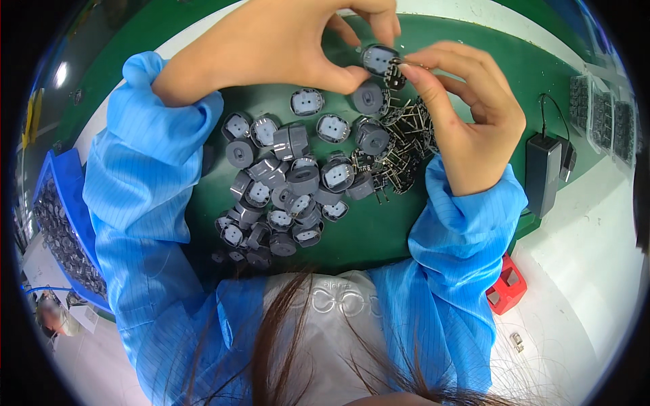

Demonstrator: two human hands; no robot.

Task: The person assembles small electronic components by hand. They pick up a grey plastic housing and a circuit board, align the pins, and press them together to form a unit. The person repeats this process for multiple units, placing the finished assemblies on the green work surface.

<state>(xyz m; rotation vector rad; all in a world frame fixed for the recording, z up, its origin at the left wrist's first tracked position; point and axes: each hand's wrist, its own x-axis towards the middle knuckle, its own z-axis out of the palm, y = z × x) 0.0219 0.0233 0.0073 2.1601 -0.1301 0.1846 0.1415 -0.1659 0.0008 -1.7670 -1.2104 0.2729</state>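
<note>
Clearly, both bare hands are raised together over the far part of the green work mat (379, 230). The left hand (284, 40) pinches one round grey plastic housing with a pale inner face (379, 58) between thumb and fingers. The right hand (467, 115) presses a small dark part with thin metal pins (396, 73) against the edge of this housing, its thumb and first finger closed on it. So the two hands almost touch at that one piece, above the mat and not resting on it.

Below them lies a loose heap of the same grey round housings (291, 179). I count about thirty, though some overlap and the exact number I cannot tell. Beside the heap, near the right wrist, there is one smaller pile of dark pinned parts (403, 145), too tangled to count.

On the right stands one black power adapter with a cable (543, 172), and nearer the person one small red plastic block (506, 285). On the left is one blue tray filled with grey pieces (64, 223).
</note>
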